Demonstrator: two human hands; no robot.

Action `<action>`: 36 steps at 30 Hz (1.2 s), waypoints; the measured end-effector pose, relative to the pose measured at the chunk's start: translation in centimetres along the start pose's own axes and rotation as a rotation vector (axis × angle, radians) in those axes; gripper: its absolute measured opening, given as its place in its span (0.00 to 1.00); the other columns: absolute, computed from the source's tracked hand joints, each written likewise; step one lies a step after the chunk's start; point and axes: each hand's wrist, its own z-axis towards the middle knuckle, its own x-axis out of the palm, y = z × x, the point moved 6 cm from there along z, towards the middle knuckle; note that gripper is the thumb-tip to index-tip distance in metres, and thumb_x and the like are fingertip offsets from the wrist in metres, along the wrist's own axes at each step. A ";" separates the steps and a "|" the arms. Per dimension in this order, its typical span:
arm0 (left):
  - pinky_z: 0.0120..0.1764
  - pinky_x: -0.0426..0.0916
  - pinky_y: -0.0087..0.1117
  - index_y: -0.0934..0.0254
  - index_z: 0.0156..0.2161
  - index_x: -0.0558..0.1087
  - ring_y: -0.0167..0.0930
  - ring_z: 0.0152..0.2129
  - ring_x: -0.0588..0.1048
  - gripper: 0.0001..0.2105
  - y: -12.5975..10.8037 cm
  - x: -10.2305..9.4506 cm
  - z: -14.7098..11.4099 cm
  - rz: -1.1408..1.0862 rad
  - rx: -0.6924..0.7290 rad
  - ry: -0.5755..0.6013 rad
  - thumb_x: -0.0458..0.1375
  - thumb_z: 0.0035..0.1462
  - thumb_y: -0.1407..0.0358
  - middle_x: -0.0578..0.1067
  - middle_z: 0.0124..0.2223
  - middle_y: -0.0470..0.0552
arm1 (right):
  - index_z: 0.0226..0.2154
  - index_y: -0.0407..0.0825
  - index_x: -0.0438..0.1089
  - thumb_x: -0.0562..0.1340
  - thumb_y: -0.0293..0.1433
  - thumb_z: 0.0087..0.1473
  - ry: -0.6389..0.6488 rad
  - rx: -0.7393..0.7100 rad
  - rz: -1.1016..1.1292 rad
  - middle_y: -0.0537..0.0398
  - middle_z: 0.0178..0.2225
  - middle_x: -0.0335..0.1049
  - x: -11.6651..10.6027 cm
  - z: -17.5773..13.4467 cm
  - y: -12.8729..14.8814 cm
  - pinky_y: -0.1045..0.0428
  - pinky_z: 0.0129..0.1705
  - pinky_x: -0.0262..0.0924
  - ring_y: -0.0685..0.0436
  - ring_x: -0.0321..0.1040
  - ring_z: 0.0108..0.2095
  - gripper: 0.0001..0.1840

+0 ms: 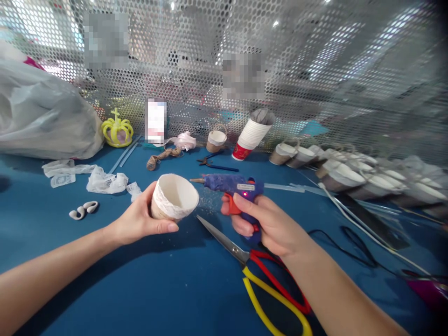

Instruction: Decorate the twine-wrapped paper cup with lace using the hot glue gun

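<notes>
My left hand (140,217) is closed around a paper cup (171,198), tilted with its mouth up and to the right. White lace rings the cup's upper part, and a brownish wrap shows below. In my right hand (261,219) is a blue hot glue gun (227,183) with a lit red light and an orange trigger under my fingers. Its nozzle points left, close to the cup's rim but apart from it. A clear glue stick (283,187) sticks out of its back. Scissors (241,254) with red and yellow handles lie below the glue gun, partly hidden by my right forearm.
White lace (105,181) and earbuds (84,210) lie left. Behind are a plastic bag (45,112), a yellow crown-shaped object (118,130), twine (159,158), pliers (217,164) and stacked cups (252,135). Several wrapped cups (343,175), a phone (374,224) and cables (345,247) are right.
</notes>
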 end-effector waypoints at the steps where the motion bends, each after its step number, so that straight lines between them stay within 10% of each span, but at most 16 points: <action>1: 0.36 0.67 0.31 0.68 0.48 0.60 0.31 0.32 0.70 0.34 0.0 0.1 0.0 -0.002 0.002 0.005 0.69 0.34 0.60 0.71 0.39 0.53 | 0.24 0.44 0.70 0.66 0.42 0.44 0.003 0.017 0.027 0.62 0.14 0.58 0.1 0.1 -0.2 0.57 0.16 0.40 0.57 0.46 0.14 0.16; 9: 0.35 0.68 0.31 0.66 0.48 0.60 0.32 0.33 0.71 0.33 -0.1 0.2 -0.2 -0.010 0.014 0.016 0.68 0.37 0.60 0.71 0.41 0.54 | 0.26 0.45 0.69 0.66 0.40 0.44 -0.002 0.078 0.074 0.62 0.15 0.62 0.7 0.2 -1.0 0.57 0.17 0.40 0.58 0.48 0.13 0.15; 23: 0.45 0.66 0.36 0.65 0.49 0.60 0.36 0.42 0.71 0.33 0.0 0.0 -0.2 0.231 0.046 -0.029 0.67 0.38 0.61 0.71 0.45 0.54 | 0.24 0.45 0.70 0.58 0.45 0.52 -0.021 -0.063 -0.678 0.61 0.12 0.60 -0.1 -0.7 1.1 0.52 0.31 0.54 0.51 0.59 0.18 0.20; 36: 0.44 0.67 0.37 0.64 0.49 0.60 0.37 0.41 0.71 0.32 -0.1 0.2 -0.2 0.288 0.053 -0.004 0.67 0.38 0.59 0.71 0.44 0.53 | 0.23 0.46 0.69 0.58 0.46 0.51 -0.003 -0.068 -0.706 0.61 0.13 0.60 -0.3 -0.5 1.3 0.53 0.26 0.55 0.52 0.58 0.16 0.20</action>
